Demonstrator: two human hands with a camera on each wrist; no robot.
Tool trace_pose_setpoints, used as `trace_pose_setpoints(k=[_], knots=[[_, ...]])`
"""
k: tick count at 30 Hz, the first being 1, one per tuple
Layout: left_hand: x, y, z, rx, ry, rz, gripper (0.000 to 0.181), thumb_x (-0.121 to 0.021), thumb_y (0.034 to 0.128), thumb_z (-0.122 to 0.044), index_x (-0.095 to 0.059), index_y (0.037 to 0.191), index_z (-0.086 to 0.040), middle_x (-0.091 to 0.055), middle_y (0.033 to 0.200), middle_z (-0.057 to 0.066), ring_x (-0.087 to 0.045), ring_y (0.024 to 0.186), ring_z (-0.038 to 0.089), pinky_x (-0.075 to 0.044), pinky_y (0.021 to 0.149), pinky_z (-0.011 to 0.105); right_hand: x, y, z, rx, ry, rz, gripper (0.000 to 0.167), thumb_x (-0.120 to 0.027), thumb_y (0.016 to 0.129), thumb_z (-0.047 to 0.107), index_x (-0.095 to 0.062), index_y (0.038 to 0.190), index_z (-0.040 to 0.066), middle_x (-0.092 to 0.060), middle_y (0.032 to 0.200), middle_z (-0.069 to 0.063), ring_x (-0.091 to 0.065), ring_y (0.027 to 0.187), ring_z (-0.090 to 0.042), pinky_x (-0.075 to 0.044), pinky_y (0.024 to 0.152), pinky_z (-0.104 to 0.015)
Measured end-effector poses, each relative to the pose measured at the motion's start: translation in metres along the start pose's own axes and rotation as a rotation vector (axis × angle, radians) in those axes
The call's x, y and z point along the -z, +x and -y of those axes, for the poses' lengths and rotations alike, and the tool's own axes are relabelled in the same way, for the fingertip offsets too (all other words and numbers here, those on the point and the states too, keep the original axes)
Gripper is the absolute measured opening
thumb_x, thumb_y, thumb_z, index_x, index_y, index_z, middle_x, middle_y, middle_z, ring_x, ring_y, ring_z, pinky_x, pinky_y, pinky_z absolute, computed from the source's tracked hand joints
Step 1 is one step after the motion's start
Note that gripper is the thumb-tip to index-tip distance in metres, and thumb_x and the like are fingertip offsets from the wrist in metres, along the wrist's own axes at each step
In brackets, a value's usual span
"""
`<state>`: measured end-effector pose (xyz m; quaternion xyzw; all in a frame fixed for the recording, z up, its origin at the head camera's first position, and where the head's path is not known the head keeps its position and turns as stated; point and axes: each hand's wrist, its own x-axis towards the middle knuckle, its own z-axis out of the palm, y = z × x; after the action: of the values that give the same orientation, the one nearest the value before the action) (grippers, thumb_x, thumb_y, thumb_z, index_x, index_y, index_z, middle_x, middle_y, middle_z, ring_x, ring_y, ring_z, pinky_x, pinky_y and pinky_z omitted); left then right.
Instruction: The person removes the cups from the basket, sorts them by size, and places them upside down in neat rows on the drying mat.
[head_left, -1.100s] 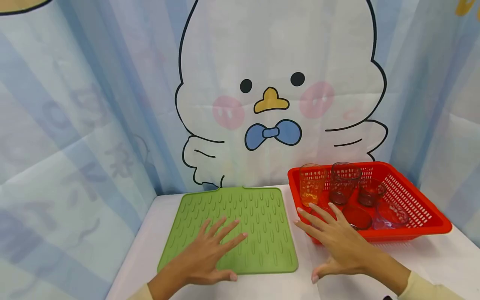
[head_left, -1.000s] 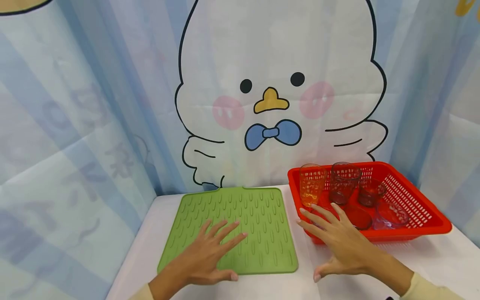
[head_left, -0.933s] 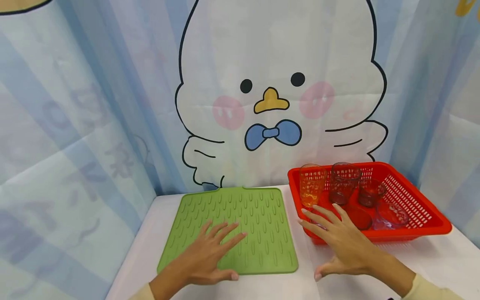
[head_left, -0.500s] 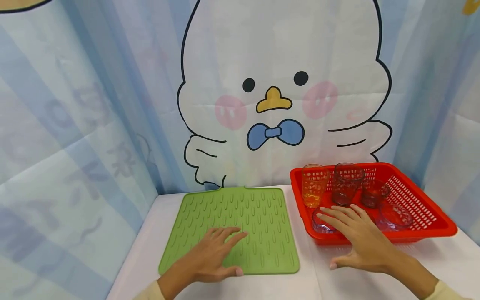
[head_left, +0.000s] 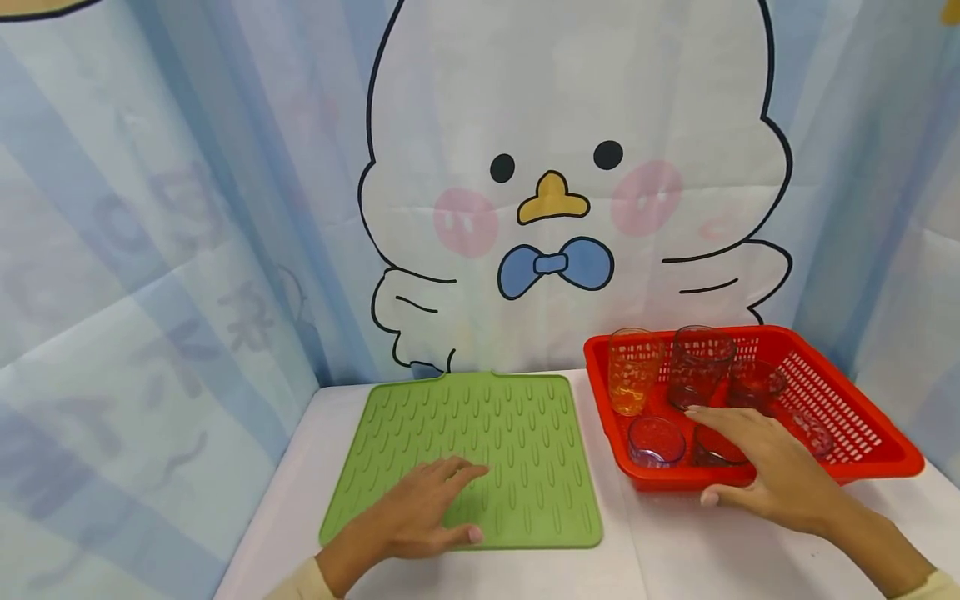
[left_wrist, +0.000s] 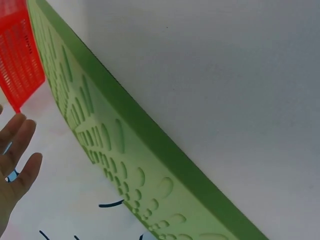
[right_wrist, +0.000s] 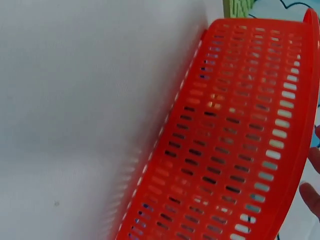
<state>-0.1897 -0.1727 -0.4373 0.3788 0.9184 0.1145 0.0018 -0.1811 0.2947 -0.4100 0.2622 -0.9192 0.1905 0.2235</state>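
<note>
My left hand (head_left: 422, 510) hovers over the near part of a green ribbed mat (head_left: 517, 450), fingers relaxed and holding nothing. My right hand (head_left: 780, 475) is above the front rim of a red plastic basket (head_left: 847, 400), its fingers reaching over the inside, with nothing in its grasp. Glassware stands in the basket: a tall orange-tinted glass (head_left: 633, 375), a tall clear glass (head_left: 699, 367), a smaller glass cup (head_left: 753, 382), a low purplish glass (head_left: 656, 442) and a dark low glass (head_left: 716, 447). Another low glass (head_left: 813, 435) is partly hidden behind the right hand.
The mat and basket stand side by side on a white-covered table (head_left: 555, 575). A curtain (head_left: 555, 317) printed with a cartoon bird hangs right behind them, with further curtain panels at both sides. In the right wrist view the basket's slotted wall (right_wrist: 225, 130) fills much of the frame.
My right hand has moved right along the basket's front, uncovering the low purplish glass. The left hand's fingers have drawn in a little. The head view has shifted slightly.
</note>
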Motion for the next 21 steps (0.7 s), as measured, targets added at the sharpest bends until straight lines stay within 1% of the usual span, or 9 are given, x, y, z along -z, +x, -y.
trace_pose_setpoints(k=[3, 5, 7, 9, 11, 14, 16, 18, 21], knots=[[-0.001, 0.000, 0.003, 0.004, -0.015, 0.019, 0.067, -0.056, 0.0963, -0.055, -0.041, 0.152, -0.022, -0.055, 0.136, 0.001, -0.059, 0.116, 0.019, -0.050, 0.095, 0.047, 0.004, -0.002, -0.008, -0.030, -0.002, -0.003, 0.093, -0.095, 0.058, 0.042, -0.056, 0.141, 0.025, -0.062, 0.131, -0.003, -0.040, 0.119, 0.000, -0.051, 0.081, -0.058], [-0.002, -0.001, 0.006, 0.007, -0.036, 0.037, 0.067, -0.056, 0.0967, -0.055, -0.043, 0.151, -0.019, -0.057, 0.133, 0.003, -0.060, 0.111, 0.018, -0.052, 0.091, 0.044, 0.007, -0.003, -0.014, -0.069, 0.013, 0.001, 0.088, -0.094, 0.062, 0.038, -0.056, 0.140, 0.025, -0.061, 0.131, -0.005, -0.041, 0.118, -0.002, -0.052, 0.080, -0.063], [-0.003, -0.002, 0.009, 0.014, -0.062, 0.057, 0.067, -0.056, 0.0965, -0.055, -0.044, 0.150, -0.017, -0.058, 0.130, 0.004, -0.062, 0.106, 0.016, -0.054, 0.087, 0.041, 0.010, -0.004, -0.021, -0.104, 0.044, 0.017, 0.083, -0.092, 0.066, 0.034, -0.056, 0.140, 0.022, -0.060, 0.132, -0.011, -0.044, 0.119, -0.012, -0.049, 0.079, -0.072], [-0.004, -0.003, 0.012, 0.027, -0.086, 0.075, 0.067, -0.057, 0.0960, -0.056, -0.046, 0.149, -0.016, -0.059, 0.126, 0.004, -0.063, 0.102, 0.014, -0.054, 0.083, 0.038, 0.013, -0.005, -0.027, -0.139, 0.062, 0.026, 0.079, -0.091, 0.069, 0.032, -0.057, 0.139, 0.018, -0.061, 0.132, -0.014, -0.048, 0.117, -0.024, -0.046, 0.080, -0.074], [-0.005, -0.004, 0.015, 0.044, -0.110, 0.089, 0.067, -0.058, 0.0955, -0.055, -0.047, 0.148, -0.015, -0.059, 0.125, 0.004, -0.064, 0.099, 0.012, -0.055, 0.081, 0.035, 0.016, -0.005, -0.034, -0.159, 0.067, 0.031, 0.073, -0.090, 0.072, 0.030, -0.059, 0.137, 0.014, -0.062, 0.131, -0.016, -0.050, 0.113, -0.032, -0.046, 0.081, -0.073], [-0.007, -0.007, 0.019, 0.072, -0.127, 0.097, 0.064, -0.059, 0.0951, -0.056, -0.050, 0.145, -0.016, -0.060, 0.124, 0.002, -0.064, 0.101, 0.011, -0.055, 0.082, 0.035, 0.019, -0.004, -0.042, -0.172, 0.050, 0.011, 0.065, -0.089, 0.073, 0.029, -0.063, 0.131, 0.013, -0.067, 0.123, -0.009, -0.057, 0.105, -0.018, -0.055, 0.081, -0.052], [-0.007, -0.008, 0.021, 0.082, -0.144, 0.098, 0.061, -0.059, 0.0953, -0.055, -0.053, 0.142, -0.015, -0.062, 0.122, 0.002, -0.064, 0.100, 0.010, -0.055, 0.082, 0.034, 0.022, -0.003, -0.047, -0.185, 0.050, 0.005, 0.058, -0.089, 0.075, 0.029, -0.066, 0.126, 0.015, -0.070, 0.109, -0.002, -0.059, 0.089, -0.005, -0.056, 0.069, -0.036], [-0.007, -0.009, 0.024, 0.090, -0.168, 0.106, 0.059, -0.059, 0.0955, -0.055, -0.055, 0.138, -0.014, -0.063, 0.119, 0.001, -0.062, 0.096, 0.009, -0.054, 0.080, 0.031, 0.024, -0.003, -0.052, -0.208, 0.063, 0.003, 0.052, -0.088, 0.076, 0.028, -0.068, 0.122, 0.015, -0.069, 0.095, 0.006, -0.056, 0.077, 0.004, -0.049, 0.056, -0.024], [-0.005, -0.011, 0.030, 0.103, -0.206, 0.125, 0.058, -0.059, 0.0958, -0.055, -0.058, 0.134, -0.012, -0.064, 0.115, 0.000, -0.059, 0.091, 0.005, -0.053, 0.079, 0.029, 0.026, -0.004, -0.060, -0.253, 0.086, 0.020, 0.047, -0.086, 0.079, 0.028, -0.068, 0.119, 0.013, -0.063, 0.077, 0.012, -0.051, 0.065, 0.001, -0.040, 0.048, -0.022]])
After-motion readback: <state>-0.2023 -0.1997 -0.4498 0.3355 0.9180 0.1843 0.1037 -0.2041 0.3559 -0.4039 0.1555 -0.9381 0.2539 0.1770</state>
